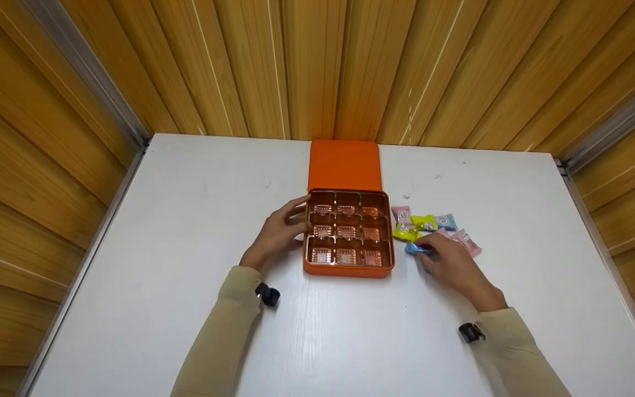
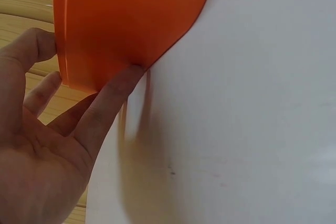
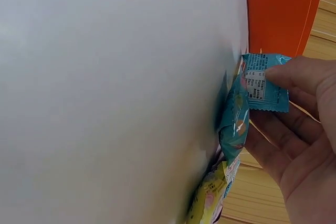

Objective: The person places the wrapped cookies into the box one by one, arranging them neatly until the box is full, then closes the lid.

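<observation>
— What has that right hand point(image 1: 450, 262) got?

— A blue sweet point(image 3: 270, 98), pinched between thumb and fingers, at the near left corner of the pile. A second blue packet point(image 3: 234, 124) lies so close under the pinch that I can't tell whether they touch

— Then a lift could drag that neighbour along. And the thumb lies over a flat bit of slick wrapper, so a weak squeeze might let it slide out

— Just beyond the grip there's a yellow sweet point(image 1: 405, 235), then another yellow one point(image 1: 423, 222) and a pink sweet point(image 1: 402, 214). Right of the grip, pink packets point(image 1: 466, 242) show past the knuckles, and those could scatter if the hand swings wide

— And left of the grip?

— The orange box point(image 1: 349, 271) with its nine-pocket tray point(image 1: 335, 226). Its rim stands up, so a packet carried across too low might catch there

— The left hand point(image 1: 279, 234) is on the box's far side from the pinch, thumb and fingers laid along the edge without wrapping round. Push too hard and the box could skid on the white table point(image 1: 317, 342)

— Farther out, past the box, lies the orange lid point(image 1: 345, 164), then the slatted wall point(image 1: 345, 66)
</observation>
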Motion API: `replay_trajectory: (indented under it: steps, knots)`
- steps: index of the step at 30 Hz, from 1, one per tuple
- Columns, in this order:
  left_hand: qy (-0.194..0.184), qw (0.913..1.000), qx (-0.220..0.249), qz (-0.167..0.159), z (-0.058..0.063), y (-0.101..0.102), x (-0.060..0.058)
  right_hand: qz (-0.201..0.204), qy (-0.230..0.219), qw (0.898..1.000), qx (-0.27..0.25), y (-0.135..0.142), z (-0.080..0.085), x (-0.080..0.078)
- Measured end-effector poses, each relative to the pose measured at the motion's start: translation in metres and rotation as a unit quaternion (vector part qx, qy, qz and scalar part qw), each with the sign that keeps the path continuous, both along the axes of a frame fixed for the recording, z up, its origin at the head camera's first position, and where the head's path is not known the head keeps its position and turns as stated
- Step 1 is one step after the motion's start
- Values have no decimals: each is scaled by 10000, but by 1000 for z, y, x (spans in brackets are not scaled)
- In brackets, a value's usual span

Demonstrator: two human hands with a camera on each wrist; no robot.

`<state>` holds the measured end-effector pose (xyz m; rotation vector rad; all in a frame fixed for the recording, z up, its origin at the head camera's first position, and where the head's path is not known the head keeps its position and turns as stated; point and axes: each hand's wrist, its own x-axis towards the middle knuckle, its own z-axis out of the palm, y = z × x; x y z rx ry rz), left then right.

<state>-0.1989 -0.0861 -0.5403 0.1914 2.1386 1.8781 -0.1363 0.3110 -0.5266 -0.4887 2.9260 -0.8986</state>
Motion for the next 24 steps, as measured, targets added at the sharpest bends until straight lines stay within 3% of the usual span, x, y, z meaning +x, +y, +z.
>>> replay_trajectory:
  steps: [13,24]
  knots:
    - [-13,10000,89,41,-2,0,0,-103,-65,9999,-84,0,5,-3]
    - [-123,9998,138,95,-1,0,1,187,479,9979,-388,-1,6,-6]
